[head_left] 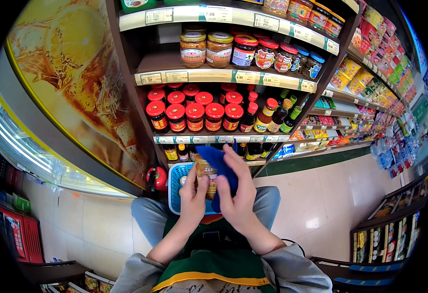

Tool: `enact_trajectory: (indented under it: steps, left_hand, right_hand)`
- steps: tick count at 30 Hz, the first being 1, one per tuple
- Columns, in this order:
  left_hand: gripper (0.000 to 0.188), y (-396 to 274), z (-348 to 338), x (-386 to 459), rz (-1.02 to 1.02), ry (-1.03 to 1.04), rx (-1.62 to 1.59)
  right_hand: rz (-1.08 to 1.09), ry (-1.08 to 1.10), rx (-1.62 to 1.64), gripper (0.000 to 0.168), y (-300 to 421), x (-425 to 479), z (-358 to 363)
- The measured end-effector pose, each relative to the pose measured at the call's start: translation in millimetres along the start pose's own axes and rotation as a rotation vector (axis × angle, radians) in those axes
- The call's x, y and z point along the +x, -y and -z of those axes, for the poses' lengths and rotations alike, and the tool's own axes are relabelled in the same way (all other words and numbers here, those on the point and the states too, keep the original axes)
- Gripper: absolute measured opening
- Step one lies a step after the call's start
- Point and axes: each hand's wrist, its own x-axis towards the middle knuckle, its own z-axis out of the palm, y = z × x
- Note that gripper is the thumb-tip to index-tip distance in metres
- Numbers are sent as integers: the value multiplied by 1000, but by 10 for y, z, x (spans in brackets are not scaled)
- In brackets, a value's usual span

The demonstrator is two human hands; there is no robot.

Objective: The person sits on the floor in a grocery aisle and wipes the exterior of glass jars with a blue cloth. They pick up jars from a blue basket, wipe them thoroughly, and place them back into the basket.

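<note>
In the middle of the head view my left hand (193,199) grips a glass jar (206,172) with a label and pale brown contents. My right hand (237,196) holds a blue cloth (214,157) against the jar's right side; the cloth covers part of its top. Under both hands is a light blue plastic basket (173,190), partly hidden by them, with at least one jar (183,180) inside. On the shelf beyond stand two similar jars (193,49) with gold lids, and a gap lies to their left.
Red-lidded jars (195,117) and sauce bottles (268,113) fill a lower shelf (199,140). A red fire extinguisher (157,178) stands left of the basket. Packaged goods (367,84) line shelves at right. A glass-fronted display case (49,164) is at left. My bent knees (149,216) flank the basket.
</note>
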Motion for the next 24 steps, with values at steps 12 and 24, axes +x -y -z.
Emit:
enact_trajectory:
  steps: [12,24]
  left_hand:
    - [85,-82,55,-96,-106,150,-394]
    - [72,-248,69,-105,-74,101,-296]
  right_hand:
    - [-150,-17,356,18,-66,-18,-28]
    - [127,94,167,11,86,59,39]
